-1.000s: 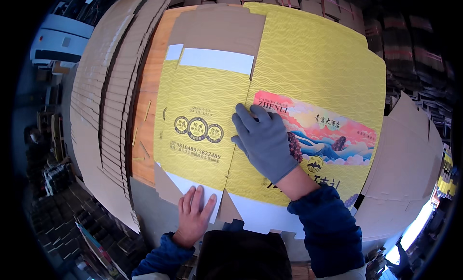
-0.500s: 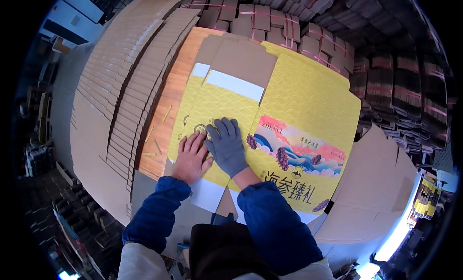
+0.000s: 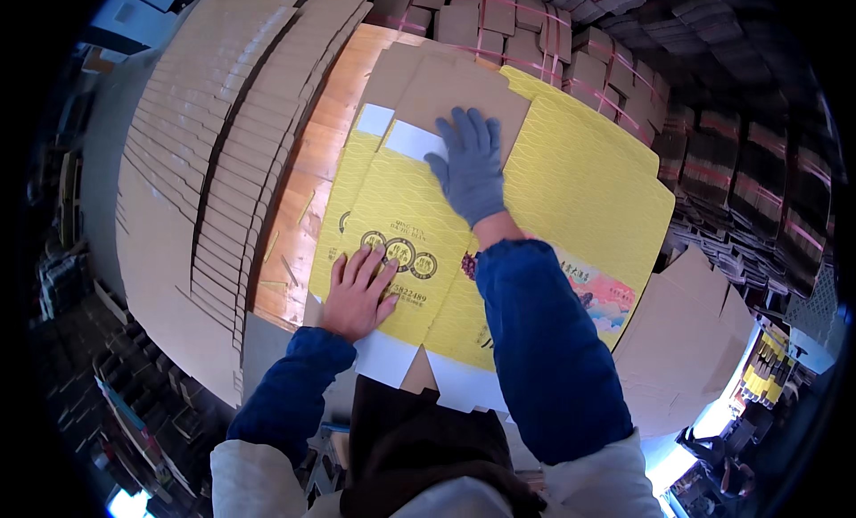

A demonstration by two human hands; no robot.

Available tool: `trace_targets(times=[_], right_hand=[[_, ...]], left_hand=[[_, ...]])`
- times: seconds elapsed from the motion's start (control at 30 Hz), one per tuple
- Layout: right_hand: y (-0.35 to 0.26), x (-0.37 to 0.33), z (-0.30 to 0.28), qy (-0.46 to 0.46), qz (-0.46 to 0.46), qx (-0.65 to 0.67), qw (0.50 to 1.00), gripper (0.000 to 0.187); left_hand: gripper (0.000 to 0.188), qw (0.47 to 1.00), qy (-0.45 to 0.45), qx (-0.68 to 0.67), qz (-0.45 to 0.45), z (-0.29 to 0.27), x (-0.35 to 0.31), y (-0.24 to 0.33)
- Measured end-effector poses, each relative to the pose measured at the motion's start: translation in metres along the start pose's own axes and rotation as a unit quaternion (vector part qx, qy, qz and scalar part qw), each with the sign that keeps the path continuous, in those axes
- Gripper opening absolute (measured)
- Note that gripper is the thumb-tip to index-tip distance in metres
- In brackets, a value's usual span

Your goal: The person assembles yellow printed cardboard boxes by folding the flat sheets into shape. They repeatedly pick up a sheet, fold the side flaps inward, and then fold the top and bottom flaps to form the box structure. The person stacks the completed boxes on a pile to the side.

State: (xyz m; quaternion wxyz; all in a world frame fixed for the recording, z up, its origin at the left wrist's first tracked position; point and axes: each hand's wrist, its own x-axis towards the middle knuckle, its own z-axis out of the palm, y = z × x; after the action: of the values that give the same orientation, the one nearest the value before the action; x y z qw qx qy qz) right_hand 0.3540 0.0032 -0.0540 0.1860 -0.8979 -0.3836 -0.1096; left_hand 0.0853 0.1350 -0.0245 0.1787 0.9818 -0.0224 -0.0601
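A yellow printed cardboard box blank (image 3: 571, 170) lies folded on the table in front of me, with a brown flap (image 3: 464, 86) and white strips at its far end. My bare left hand (image 3: 359, 291) rests flat on the near left panel, fingers spread, beside the round printed emblems. My right hand (image 3: 473, 166), in a grey glove, lies open farther up, over the white strip and the brown flap. The right forearm in its blue sleeve covers part of the colourful picture on the right panel.
Overlapping brown cardboard sheets (image 3: 241, 188) stand in a long stack on the left. Yellow scraps lie on the wooden tabletop (image 3: 303, 179). Strapped cardboard bundles (image 3: 526, 37) fill the back. Another brown sheet (image 3: 687, 340) lies at the right, with yellow pieces (image 3: 769, 371) beyond it.
My right hand has moved away from beside the left hand, up to the far end of the box blank. The left hand stays about where it was.
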Motion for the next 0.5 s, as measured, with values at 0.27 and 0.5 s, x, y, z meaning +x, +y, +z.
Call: trace_targets(times=[0.27, 0.5], right_hand=[[-0.047, -0.048, -0.010, 0.005, 0.006, 0.005, 1.000, 0.059], [-0.120, -0.120, -0.021, -0.023, 0.108, 0.049, 0.993, 0.061]], left_hand=[[0.053, 0.999, 0.049, -0.018, 0.014, 0.003, 0.009, -0.001], [0.050, 0.998, 0.059, -0.018, 0.025, 0.005, 0.012, 0.001]])
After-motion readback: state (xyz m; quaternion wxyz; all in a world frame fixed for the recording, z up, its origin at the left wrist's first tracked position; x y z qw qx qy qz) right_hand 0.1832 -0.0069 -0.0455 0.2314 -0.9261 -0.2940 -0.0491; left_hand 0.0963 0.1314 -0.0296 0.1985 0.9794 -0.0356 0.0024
